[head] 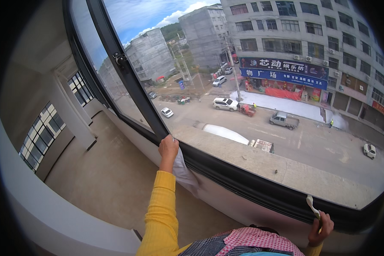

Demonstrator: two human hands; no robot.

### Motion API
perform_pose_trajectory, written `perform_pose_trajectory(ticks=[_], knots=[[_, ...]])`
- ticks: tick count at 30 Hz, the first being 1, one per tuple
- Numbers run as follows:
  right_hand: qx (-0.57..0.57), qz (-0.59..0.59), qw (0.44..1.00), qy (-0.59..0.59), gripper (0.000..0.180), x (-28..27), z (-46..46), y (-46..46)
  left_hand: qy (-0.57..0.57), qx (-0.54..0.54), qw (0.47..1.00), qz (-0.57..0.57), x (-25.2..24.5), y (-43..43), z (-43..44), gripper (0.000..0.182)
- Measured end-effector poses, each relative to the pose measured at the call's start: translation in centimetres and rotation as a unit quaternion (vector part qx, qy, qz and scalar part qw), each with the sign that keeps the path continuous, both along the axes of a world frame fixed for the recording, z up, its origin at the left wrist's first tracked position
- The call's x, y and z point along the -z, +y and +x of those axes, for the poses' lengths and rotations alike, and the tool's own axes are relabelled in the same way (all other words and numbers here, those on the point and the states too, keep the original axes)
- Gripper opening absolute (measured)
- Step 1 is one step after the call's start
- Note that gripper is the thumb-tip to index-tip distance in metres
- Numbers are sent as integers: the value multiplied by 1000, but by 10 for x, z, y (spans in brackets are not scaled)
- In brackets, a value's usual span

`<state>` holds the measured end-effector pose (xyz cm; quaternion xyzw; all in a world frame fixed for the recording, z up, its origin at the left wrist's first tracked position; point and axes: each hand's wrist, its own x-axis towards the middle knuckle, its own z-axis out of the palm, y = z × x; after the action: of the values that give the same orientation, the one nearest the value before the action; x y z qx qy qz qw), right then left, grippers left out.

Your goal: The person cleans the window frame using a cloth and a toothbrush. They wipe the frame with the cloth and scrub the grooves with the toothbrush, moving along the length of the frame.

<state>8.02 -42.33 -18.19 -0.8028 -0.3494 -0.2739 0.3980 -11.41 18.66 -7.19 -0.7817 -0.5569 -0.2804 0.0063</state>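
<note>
My left hand (169,149) is at the lower corner of the black sliding window sash (137,83), closed on a white cloth (181,171) that hangs down from it over the inner wall. At the lower right my right hand (320,228) grips a toothbrush (313,207) with a white and yellow-green handle. Its head points up at the black window track (259,184); whether the bristles touch the track cannot be told. The window stands open between the sash and the right end of the frame.
Outside the track runs a concrete ledge (275,166) with small debris on it. Beyond lies a street (262,128) far below with vehicles and people. Indoors, a bare floor (115,179), a column (72,112) and a pale wall (67,220) lie to my left.
</note>
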Motion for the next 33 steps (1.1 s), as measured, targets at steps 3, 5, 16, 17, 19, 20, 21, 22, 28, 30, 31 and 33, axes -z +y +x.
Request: perform_pose_trajectory(ticks=[3,5,16,17,19,20,21,22,28,30,31,33], knots=[[6,-6,1000,0,28,3,2,0,12,19,1000,2,1,-8,-3,24],[9,-12,1000,-17,27,6,4,0,7,39,999,8,2,-19,-4,24],[11,-22,998,50,29,22,14,-20,-203,217,955,19,2,-75,-25,23],[19,-29,999,28,29,27,16,-22,-236,193,950,65,-1,-63,-27,24],[29,-37,999,9,30,32,18,-23,-308,145,929,149,-13,-37,-31,26],[31,-38,999,12,30,33,19,-23,-303,132,930,159,-19,-30,-30,25],[35,-38,999,15,30,34,19,-23,-300,122,931,170,-26,-25,-26,24],[32,-36,999,16,30,34,20,-23,-296,112,931,180,-29,-23,-23,23],[30,-26,999,13,30,34,18,-24,-130,70,985,89,24,1,6,20],[34,-20,999,11,30,32,16,-21,-107,61,986,109,30,-6,7,19],[36,-24,999,9,30,29,15,-21,-105,59,987,103,30,-7,5,19],[37,-29,999,5,30,25,13,-18,-99,53,989,94,28,-8,2,19]])
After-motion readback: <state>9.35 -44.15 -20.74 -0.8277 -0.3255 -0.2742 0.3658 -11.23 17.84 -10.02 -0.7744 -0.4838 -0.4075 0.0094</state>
